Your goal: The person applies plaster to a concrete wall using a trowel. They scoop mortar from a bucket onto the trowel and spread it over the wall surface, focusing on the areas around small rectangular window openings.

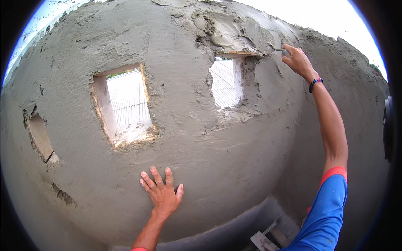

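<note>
Left hand (162, 193) spread flat against the plastered wall (201, 150), below and between the two openings; right hand (296, 59) raised, closed around a trowel (279, 49) at the upper right corner of the right opening (226, 81), blade in wet plaster; left opening (125, 102) well apart.

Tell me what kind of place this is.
Probably a building site: a freshly plastered grey cement wall with unfinished rectangular window openings, and the right hand working wet plaster with a small metal trowel while the left hand braces.
</note>
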The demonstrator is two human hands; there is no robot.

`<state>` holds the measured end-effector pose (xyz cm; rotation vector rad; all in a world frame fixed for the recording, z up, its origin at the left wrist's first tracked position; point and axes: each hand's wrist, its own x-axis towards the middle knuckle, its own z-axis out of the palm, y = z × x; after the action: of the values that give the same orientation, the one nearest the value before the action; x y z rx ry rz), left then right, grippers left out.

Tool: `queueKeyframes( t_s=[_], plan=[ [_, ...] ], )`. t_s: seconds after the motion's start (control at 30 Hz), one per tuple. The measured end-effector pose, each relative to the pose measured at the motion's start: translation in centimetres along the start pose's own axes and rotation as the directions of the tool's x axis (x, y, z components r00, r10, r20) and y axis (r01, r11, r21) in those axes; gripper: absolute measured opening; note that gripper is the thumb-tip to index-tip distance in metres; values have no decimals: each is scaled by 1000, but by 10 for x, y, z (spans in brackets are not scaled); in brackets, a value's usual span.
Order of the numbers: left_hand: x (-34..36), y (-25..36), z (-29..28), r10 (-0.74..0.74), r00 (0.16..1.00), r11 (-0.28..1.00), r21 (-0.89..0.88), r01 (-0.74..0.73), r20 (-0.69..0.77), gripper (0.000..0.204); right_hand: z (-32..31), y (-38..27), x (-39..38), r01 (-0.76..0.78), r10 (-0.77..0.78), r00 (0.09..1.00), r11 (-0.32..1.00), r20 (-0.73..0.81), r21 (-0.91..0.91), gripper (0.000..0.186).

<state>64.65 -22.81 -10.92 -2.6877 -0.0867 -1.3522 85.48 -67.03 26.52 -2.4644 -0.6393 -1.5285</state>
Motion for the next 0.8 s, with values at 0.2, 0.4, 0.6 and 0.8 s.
queueKeyframes(
  t_s=[0.2,0.4,0.6,0.8],
  plan=[
    [3,3,3,23,999,1000,2,-23,-36,101,15,27,-58,-254,264,962,958,-63,133,26],
    [7,4,-3,16,997,999,46,-13,-73,106,-14,-3,-161,-558,520,824,676,224,482,19],
    [4,3,2,11,997,995,98,-4,-70,105,-16,-43,-358,-683,566,691,307,450,663,15],
    [6,6,-3,23,996,989,146,-10,-84,102,-14,-89,-543,-911,840,319,144,440,387,21]
  ],
)
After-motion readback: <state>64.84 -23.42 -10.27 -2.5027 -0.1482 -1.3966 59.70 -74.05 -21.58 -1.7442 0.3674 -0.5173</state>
